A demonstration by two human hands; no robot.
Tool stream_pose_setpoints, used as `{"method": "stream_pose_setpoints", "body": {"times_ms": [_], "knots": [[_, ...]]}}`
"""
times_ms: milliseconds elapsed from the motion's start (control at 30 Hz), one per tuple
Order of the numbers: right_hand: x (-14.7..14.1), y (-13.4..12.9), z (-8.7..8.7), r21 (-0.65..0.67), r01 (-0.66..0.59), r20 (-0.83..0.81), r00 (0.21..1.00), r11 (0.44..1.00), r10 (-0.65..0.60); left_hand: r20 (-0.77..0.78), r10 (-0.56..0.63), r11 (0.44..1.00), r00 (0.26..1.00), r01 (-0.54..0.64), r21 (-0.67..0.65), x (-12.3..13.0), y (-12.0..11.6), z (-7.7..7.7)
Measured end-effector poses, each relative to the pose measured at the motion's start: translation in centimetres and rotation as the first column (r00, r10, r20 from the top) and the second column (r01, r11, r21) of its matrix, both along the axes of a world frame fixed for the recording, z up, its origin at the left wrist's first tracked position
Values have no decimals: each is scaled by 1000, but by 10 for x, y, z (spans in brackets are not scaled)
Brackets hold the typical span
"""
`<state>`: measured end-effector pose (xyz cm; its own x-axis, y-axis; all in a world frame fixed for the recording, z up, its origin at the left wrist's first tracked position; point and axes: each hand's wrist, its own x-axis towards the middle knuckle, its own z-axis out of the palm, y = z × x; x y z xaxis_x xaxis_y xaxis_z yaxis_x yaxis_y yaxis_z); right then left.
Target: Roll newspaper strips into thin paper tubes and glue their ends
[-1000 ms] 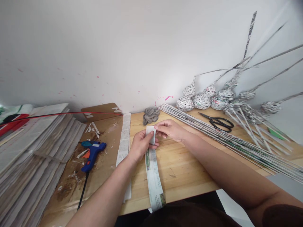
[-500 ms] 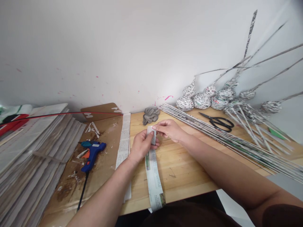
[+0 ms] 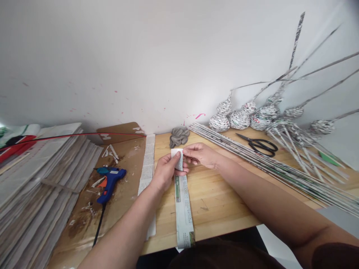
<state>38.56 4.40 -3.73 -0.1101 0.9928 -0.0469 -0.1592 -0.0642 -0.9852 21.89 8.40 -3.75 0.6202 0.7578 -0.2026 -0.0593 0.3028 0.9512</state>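
A long newspaper strip (image 3: pixel 183 209) runs from my hands toward the table's front edge, where its near end hangs over. My left hand (image 3: pixel 167 166) grips its far end, thumb on top and fingers underneath. At the strip's upper right corner, my right hand (image 3: pixel 200 155) pinches the edge between thumb and fingertips; its other fingers are curled. To the left lies a stack of similar newspaper strips (image 3: pixel 147 164), partly covered by my left forearm. A crumpled grey cloth (image 3: pixel 179 137) sits just beyond my hands.
On stained brown board, left, lie a blue glue gun (image 3: pixel 110 183) and paper scraps. A tall newspaper stack (image 3: pixel 50 186) stands far left. Rightward are rolled paper sticks (image 3: pixel 252 160), black scissors (image 3: pixel 259 145) and several woven paper gourds (image 3: pixel 241 118) with long stems against the wall.
The strip's held end has shifted slightly left and now shows a wider, flatter face at the top. Both hands keep their grip with small finger movements.
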Motion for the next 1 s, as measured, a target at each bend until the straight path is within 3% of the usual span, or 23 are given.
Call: {"method": "stream_pose_setpoints", "body": {"times_ms": [233, 733, 1000], "knots": [[-2, 0, 0, 39, 12, 37, 999, 999, -13, 13, 3, 1000, 1000, -3, -24, 0, 0, 0], [-4, 1, -1, 13, 99, 65, 993, 995, -100, -112, 23, 974, 993, 3, 227, 1, -3, -5], [-3, 1, 1, -44, 167, 26, 986, 985, -166, -105, -3, 967, 994, 30, 253, 0, -2, -8]]}}
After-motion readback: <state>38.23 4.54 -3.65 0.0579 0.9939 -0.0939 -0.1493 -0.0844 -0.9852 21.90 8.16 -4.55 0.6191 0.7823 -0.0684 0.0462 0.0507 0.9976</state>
